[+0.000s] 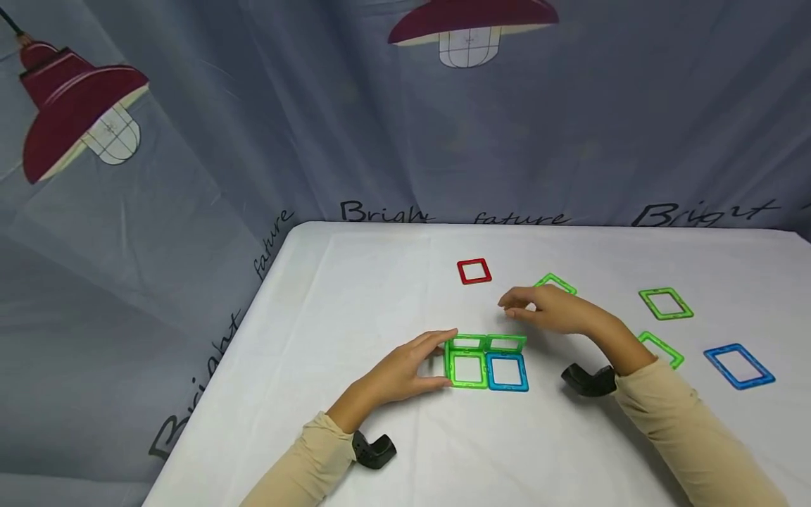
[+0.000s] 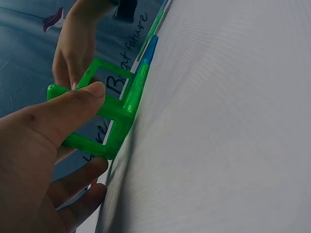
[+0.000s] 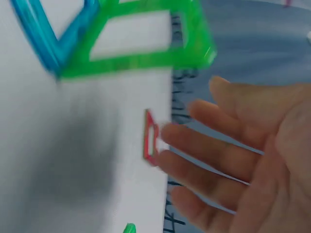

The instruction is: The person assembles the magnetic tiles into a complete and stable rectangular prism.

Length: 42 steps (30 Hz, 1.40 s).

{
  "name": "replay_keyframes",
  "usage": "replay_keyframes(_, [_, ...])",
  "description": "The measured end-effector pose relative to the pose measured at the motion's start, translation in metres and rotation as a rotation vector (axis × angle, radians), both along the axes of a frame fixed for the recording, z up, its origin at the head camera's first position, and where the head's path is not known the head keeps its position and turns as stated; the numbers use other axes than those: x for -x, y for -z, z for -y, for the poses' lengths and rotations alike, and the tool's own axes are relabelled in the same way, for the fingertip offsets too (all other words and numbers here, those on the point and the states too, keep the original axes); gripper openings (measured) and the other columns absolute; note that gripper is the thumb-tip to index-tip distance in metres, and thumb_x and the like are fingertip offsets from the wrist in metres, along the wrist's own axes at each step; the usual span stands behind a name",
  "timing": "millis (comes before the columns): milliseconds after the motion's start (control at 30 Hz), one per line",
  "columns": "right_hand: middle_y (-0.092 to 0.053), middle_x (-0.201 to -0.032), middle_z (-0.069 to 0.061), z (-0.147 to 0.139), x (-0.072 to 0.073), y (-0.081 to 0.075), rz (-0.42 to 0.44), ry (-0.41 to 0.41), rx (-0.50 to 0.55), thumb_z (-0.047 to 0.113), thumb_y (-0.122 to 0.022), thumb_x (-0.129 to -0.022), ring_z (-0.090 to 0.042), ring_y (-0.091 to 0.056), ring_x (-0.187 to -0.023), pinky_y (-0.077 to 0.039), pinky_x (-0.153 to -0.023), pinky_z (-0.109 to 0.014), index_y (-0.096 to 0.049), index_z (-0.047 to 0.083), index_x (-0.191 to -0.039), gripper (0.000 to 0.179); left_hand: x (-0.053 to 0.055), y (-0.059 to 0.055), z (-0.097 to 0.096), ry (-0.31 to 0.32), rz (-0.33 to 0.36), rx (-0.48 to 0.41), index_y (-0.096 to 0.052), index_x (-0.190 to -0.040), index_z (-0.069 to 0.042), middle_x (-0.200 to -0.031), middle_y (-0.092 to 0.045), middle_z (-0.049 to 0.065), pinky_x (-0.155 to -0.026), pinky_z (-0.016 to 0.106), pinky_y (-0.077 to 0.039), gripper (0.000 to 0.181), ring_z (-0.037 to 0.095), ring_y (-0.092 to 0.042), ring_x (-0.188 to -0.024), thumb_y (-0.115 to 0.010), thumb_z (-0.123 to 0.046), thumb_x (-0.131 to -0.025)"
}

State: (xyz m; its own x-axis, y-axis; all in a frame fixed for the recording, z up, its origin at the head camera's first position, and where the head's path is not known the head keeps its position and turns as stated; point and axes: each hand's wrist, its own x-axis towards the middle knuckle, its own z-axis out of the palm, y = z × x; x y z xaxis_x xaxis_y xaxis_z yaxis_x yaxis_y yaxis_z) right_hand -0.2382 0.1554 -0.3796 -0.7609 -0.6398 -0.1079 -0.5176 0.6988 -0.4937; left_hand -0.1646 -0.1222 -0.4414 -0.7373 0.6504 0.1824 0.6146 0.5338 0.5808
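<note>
Assembly (image 1: 486, 370) of hollow square tiles, probably magnetic, sits on the white cloth (image 1: 380, 282) between the hands. Count: 5 tiles. Flat: 1 green floor tile (image 1: 469, 385), 1 blue floor tile (image 1: 507, 388) to its right. Raised: 2 green back tiles (image 1: 488, 337) along the far edge, 1 green left tile (image 1: 448, 362) at the left end. Exact lean of the raised tiles: cannot tell.

Left hand (image 1: 402, 370): pinches the green left tile, thumb at the near end, fingertips at the far top corner. Right hand (image 1: 551, 310): holds nothing, fingers loosely bent and spread, just beyond the right back corner.

Risks (judged): a sideways push or uneven squeeze by the left hand could hinge the left tile over or part its seam. The right back end has no side tile beside it; a knock from the right hand or sleeve (image 1: 690, 429) could fold it. Forearm passes over 1 loose green tile (image 1: 664, 345) and might drag it.

Containers: no tray or bin seen. Nearest thing is the part-walled assembly, near and right sides unwalled; only cloth shows through its floor tiles.

Other loose tiles: 1 red (image 1: 478, 281), 2 green (image 1: 564, 282) (image 1: 676, 316), 1 blue (image 1: 754, 363).
</note>
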Motion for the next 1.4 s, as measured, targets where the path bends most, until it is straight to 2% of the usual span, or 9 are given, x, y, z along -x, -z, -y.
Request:
replay_keyframes(200, [-0.053, -0.125, -0.020, 0.031, 0.050, 0.008, -0.076, 0.070, -0.133, 0.018, -0.062, -0.086, -0.036, -0.050, -0.114, -0.040, -0.095, -0.052, -0.051, 0.002, -0.126, 0.044, -0.001, 0.001, 0.000, -0.033, 0.051, 0.051, -0.026, -0.143, -0.021, -0.134, -0.046, -0.002, -0.098, 0.029, -0.040, 0.076, 0.009, -0.050, -0.114, -0.069, -0.030, -0.081])
replay_keyframes(333, [-0.040, -0.138, -0.022, 0.046, 0.073, 0.020, -0.103, 0.097, -0.242, 0.019, -0.066, -0.084, -0.039, -0.040, -0.125, -0.034, -0.100, -0.054, -0.041, 0.005, -0.135, 0.059, -0.001, 0.003, 0.000, -0.046, 0.069, 0.093, -0.015, -0.146, -0.024, -0.134, -0.046, -0.002, -0.103, 0.031, -0.036, 0.084, 0.011, -0.046, -0.119, -0.068, -0.034, -0.082])
replay_keyframes(467, [-0.039, -0.139, -0.022, 0.053, 0.081, 0.026, -0.120, 0.091, -0.277, 0.015, -0.064, -0.085, -0.040, -0.036, -0.127, -0.032, -0.101, -0.055, -0.037, 0.005, -0.139, 0.061, -0.001, 0.004, -0.001, -0.049, 0.069, 0.101, -0.013, -0.147, -0.022, -0.131, -0.049, 0.000, -0.104, 0.032, -0.035, 0.085, 0.013, -0.046, -0.120, -0.067, -0.036, -0.082])
replay_keyframes(633, [-0.050, -0.127, -0.022, 0.054, 0.079, 0.027, -0.147, 0.055, -0.275, 0.011, -0.065, -0.084, -0.038, -0.047, -0.117, -0.039, -0.096, -0.051, -0.044, 0.004, -0.134, 0.055, 0.000, 0.003, -0.001, -0.045, 0.069, 0.115, -0.017, -0.146, -0.021, -0.130, -0.050, -0.001, -0.104, 0.033, -0.035, 0.082, 0.013, -0.045, -0.120, -0.066, -0.037, -0.083])
replay_keyframes(800, [-0.054, -0.113, -0.018, 0.047, 0.068, 0.021, -0.152, 0.009, -0.203, 0.017, -0.070, -0.080, -0.026, -0.052, -0.092, -0.048, -0.082, -0.041, -0.051, 0.002, -0.127, 0.053, 0.001, 0.001, -0.001, -0.047, 0.085, 0.113, -0.018, -0.146, -0.021, -0.129, -0.050, -0.001, -0.103, 0.033, -0.035, 0.081, 0.014, -0.045, -0.121, -0.066, -0.036, -0.082])
replay_keyframes(933, [-0.055, -0.114, -0.017, 0.041, 0.049, 0.003, -0.162, 0.018, -0.134, 0.021, -0.070, -0.078, -0.023, -0.054, -0.090, -0.050, -0.080, -0.040, -0.054, 0.002, -0.124, 0.052, 0.001, 0.001, 0.000, -0.063, 0.090, 0.128, -0.022, -0.145, -0.017, -0.126, -0.054, -0.001, -0.102, 0.031, -0.037, 0.080, 0.014, -0.046, -0.118, -0.067, -0.036, -0.082])
replay_keyframes(1133, [-0.059, -0.110, -0.011, 0.032, -0.002, -0.024, -0.251, -0.070, 0.011, 0.021, -0.070, -0.077, -0.021, -0.058, -0.091, -0.051, -0.078, -0.038, -0.059, 0.003, -0.118, 0.046, 0.004, 0.004, 0.000, -0.059, 0.073, 0.138, -0.029, -0.142, -0.012, -0.125, -0.055, -0.002, -0.100, 0.029, -0.038, 0.076, 0.014, -0.047, -0.117, -0.068, -0.036, -0.081])
replay_keyframes(1267, [-0.060, -0.108, -0.007, 0.034, -0.034, -0.025, -0.309, -0.169, 0.049, 0.022, -0.069, -0.078, -0.019, -0.059, -0.092, -0.052, -0.076, -0.034, -0.060, 0.004, -0.117, 0.045, 0.006, 0.004, 0.000, -0.064, 0.089, 0.138, -0.029, -0.142, -0.014, -0.128, -0.052, -0.001, -0.100, 0.030, -0.038, 0.075, 0.014, -0.046, -0.118, -0.067, -0.037, -0.082])
replay_keyframes(1400, [-0.061, -0.107, -0.004, 0.040, -0.051, -0.018, -0.363, -0.201, 0.034, 0.024, -0.071, -0.077, -0.016, -0.059, -0.090, -0.052, -0.074, -0.030, -0.060, 0.004, -0.117, 0.046, 0.006, 0.003, -0.001, -0.063, 0.107, 0.127, -0.028, -0.143, -0.014, -0.130, -0.051, -0.001, -0.099, 0.029, -0.038, 0.075, 0.014, -0.045, -0.118, -0.067, -0.036, -0.082])
